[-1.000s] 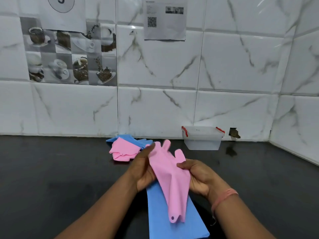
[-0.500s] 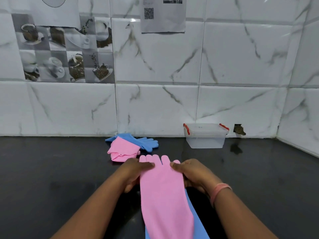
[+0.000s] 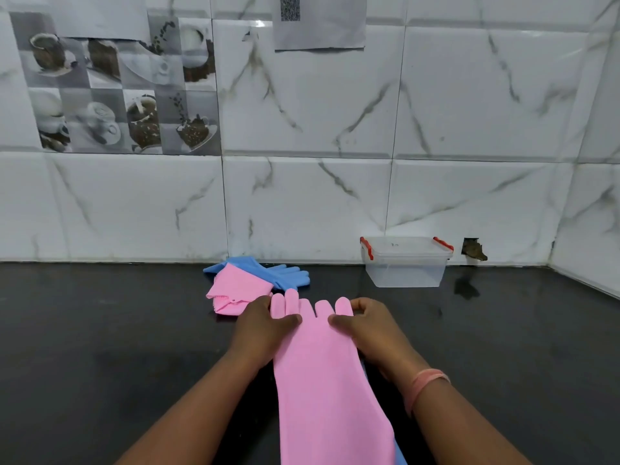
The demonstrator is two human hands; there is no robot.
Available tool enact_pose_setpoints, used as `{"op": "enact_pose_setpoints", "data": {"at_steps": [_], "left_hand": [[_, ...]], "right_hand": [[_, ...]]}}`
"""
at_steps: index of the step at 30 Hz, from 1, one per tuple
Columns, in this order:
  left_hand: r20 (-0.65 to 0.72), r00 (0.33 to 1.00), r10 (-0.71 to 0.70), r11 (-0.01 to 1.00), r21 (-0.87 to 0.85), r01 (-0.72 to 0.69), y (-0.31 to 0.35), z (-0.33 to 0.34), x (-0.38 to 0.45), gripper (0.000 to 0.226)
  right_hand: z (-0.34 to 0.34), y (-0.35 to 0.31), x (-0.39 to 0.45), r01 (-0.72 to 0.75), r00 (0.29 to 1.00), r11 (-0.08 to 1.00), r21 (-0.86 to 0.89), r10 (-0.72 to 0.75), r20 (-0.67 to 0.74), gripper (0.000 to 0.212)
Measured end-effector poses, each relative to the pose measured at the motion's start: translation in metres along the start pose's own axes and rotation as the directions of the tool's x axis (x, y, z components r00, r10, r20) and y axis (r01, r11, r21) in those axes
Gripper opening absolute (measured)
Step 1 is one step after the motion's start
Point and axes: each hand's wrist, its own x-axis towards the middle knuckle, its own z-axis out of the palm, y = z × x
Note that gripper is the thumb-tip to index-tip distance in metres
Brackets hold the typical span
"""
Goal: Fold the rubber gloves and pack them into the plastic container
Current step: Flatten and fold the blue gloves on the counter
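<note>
A pink rubber glove (image 3: 325, 380) lies flat on the black counter, fingers pointing to the wall. It covers a blue glove (image 3: 399, 456), of which only a sliver shows at the lower right edge. My left hand (image 3: 260, 330) pinches the pink glove's left side near the fingers, thumb on top. On the right side my right hand (image 3: 369, 328) pinches it the same way. A clear plastic container (image 3: 404, 263) with red clips stands open against the wall at the right.
Behind my left hand a folded pink glove (image 3: 236, 288) rests on another blue glove (image 3: 285, 273). The tiled wall runs along the counter's back, with a corner at the far right. A small hole in the wall (image 3: 473, 250) sits beside the container.
The pink glove, held up and hanging a second ago, now lies flat on top of the blue glove. Both hands have come down with it to the counter.
</note>
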Motion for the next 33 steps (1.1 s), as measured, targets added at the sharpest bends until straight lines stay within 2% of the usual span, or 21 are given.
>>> {"op": "enact_pose_setpoints", "data": {"at_steps": [3,6,10,13,15,18,20,22,24,27,29,31,33], "left_hand": [[-0.035,0.999,0.003,1.0,-0.002,-0.003,-0.005,0.002,0.006,0.033],[-0.079,0.997,0.022,0.996,0.09,-0.015,-0.011,0.005,0.012,0.053],[-0.096,0.993,0.07,0.98,0.195,-0.05,-0.021,0.009,0.017,0.077],[-0.11,0.991,0.081,0.976,0.209,-0.057,-0.024,0.006,0.02,0.064],[-0.138,0.989,0.058,0.989,0.141,-0.039,-0.022,0.004,0.022,0.044],[-0.13,0.989,-0.071,0.98,-0.196,0.045,-0.021,0.0,0.024,0.016],[-0.038,0.985,-0.166,0.914,-0.381,0.14,-0.021,-0.001,0.022,0.019],[0.038,0.982,-0.184,0.891,-0.416,0.183,-0.022,0.0,0.019,0.032],[0.034,0.985,-0.172,0.913,-0.371,0.172,-0.022,0.0,0.017,0.041],[-0.047,0.995,-0.086,0.989,-0.126,0.079,-0.021,0.001,0.017,0.052],[-0.049,0.998,-0.044,0.999,0.006,0.045,-0.02,0.001,0.015,0.061],[-0.068,0.997,-0.033,0.998,0.042,0.036,-0.02,0.002,0.013,0.062],[-0.09,0.995,-0.033,0.998,-0.049,0.029,-0.019,0.001,0.011,0.054]], "right_hand": [[0.005,0.001,0.004,-0.026,0.999,1.0,-0.008,0.026,0.024,0.025],[0.007,0.005,0.008,-0.027,1.0,0.996,-0.082,0.027,-0.004,0.029],[0.008,0.01,0.012,0.06,0.996,0.954,-0.294,-0.077,-0.044,0.051],[0.006,0.012,0.015,0.097,0.988,0.927,-0.361,-0.134,-0.079,0.059],[0.003,0.014,0.017,0.079,0.991,0.968,-0.236,-0.101,-0.082,0.058],[-0.005,0.015,0.017,-0.025,0.996,0.999,0.045,0.029,-0.081,0.053],[-0.009,0.018,0.019,-0.028,0.992,1.0,-0.008,0.027,-0.126,0.058],[-0.01,0.021,0.02,0.003,0.989,0.989,-0.148,-0.025,-0.145,0.068],[-0.008,0.021,0.019,0.027,0.992,0.976,-0.215,-0.053,-0.118,0.07],[-0.006,0.02,0.017,0.032,0.993,0.962,-0.273,-0.062,-0.102,0.066],[-0.007,0.018,0.015,0.026,0.992,0.959,-0.283,-0.061,-0.115,0.065],[-0.01,0.017,0.012,0.02,0.992,0.96,-0.278,-0.053,-0.112,0.065],[-0.013,0.016,0.006,0.005,0.996,0.969,-0.249,-0.027,-0.085,0.066]]}}
